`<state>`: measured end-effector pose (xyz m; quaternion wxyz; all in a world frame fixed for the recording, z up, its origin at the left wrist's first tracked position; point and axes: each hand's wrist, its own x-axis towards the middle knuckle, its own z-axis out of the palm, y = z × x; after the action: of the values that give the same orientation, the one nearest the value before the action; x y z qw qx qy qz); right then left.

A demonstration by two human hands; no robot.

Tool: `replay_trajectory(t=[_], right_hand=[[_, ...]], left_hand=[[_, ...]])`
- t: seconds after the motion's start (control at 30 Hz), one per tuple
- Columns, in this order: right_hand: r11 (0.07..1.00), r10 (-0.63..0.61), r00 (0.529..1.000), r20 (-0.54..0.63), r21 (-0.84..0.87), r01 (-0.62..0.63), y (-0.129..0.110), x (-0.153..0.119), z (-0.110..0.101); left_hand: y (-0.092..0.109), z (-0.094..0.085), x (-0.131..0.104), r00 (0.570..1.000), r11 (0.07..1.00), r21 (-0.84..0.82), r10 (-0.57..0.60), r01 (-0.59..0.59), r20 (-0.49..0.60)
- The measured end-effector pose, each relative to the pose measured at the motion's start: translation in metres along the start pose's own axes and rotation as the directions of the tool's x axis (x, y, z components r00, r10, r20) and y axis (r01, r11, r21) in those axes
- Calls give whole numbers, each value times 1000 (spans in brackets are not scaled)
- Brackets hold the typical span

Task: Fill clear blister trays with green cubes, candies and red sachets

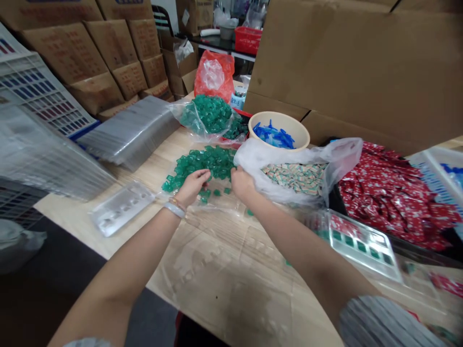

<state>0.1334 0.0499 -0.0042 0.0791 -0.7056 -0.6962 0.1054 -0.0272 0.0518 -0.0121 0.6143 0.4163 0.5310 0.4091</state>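
Note:
A loose pile of small translucent green plastic pieces (202,161) lies on a clear plastic sheet on the table. At the pile's near left edge is my left hand (193,187), its thumb and fingers pinched together; what they hold is too small to make out. My right hand (241,182) is closed at the pile's right side, against a white plastic bag (253,156) of small striped packets (296,176). Its fingertips are mostly hidden. A few single green pieces (217,192) lie between the hands.
A clear moulded tray (123,207) lies left, near stacked clear trays (130,127). Another tray (361,246) with green pieces sits right, before red packets (394,193). Behind are a cream bowl (306,132) of blue pieces and a bag of green pieces (208,113). Cardboard (354,62) rises behind.

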Motion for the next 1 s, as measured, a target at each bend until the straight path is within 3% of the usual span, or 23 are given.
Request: replay_trajectory(t=[0.1,0.13,0.17,0.2,0.27,0.33,0.4,0.53,0.63,0.7,0.8,0.87,0.93,1.0], right_hand=[[930,-8,1000,-1,367,7,2,-11,-5],[838,21,998,53,544,-46,3,-16,-7],[685,52,989,137,716,-135,5,-21,-7],[473,63,970,236,849,-237,8,-27,-8],[85,21,921,388,918,-389,13,-36,-10],[-109,-30,894,448,887,-448,17,-42,-11],[-171,-45,879,474,863,-475,19,-47,-14],[-213,-33,854,518,832,-513,24,-62,-20],[-163,-31,861,507,847,-505,35,-76,-29],[-99,-28,868,496,863,-496,46,-83,-37],[-17,6,893,450,893,-449,64,-98,-50],[83,65,934,351,931,-355,78,-118,-52],[288,151,968,200,928,-237,93,-149,-46],[551,216,976,23,822,-141,109,-185,-31]], left_hand=[[9,5,-2,938,858,-380,-315,346,145],[11,7,-4,908,796,-435,-371,420,197],[12,9,-6,885,748,-474,-406,465,228],[13,11,-8,876,717,-505,-424,481,232],[13,16,-12,887,706,-542,-413,456,207],[13,22,-19,918,761,-515,-352,395,184],[12,30,-27,955,859,-421,-237,293,181],[7,50,-47,978,992,-127,26,1,207],[0,69,-58,962,983,29,170,-180,212],[-4,82,-63,952,970,82,204,-227,228],[-7,99,-72,946,980,76,156,-184,284],[-5,105,-80,944,997,-27,77,-72,320],[-4,106,-92,937,978,-183,-31,100,348],[-8,106,-107,908,909,-294,-172,295,382]])
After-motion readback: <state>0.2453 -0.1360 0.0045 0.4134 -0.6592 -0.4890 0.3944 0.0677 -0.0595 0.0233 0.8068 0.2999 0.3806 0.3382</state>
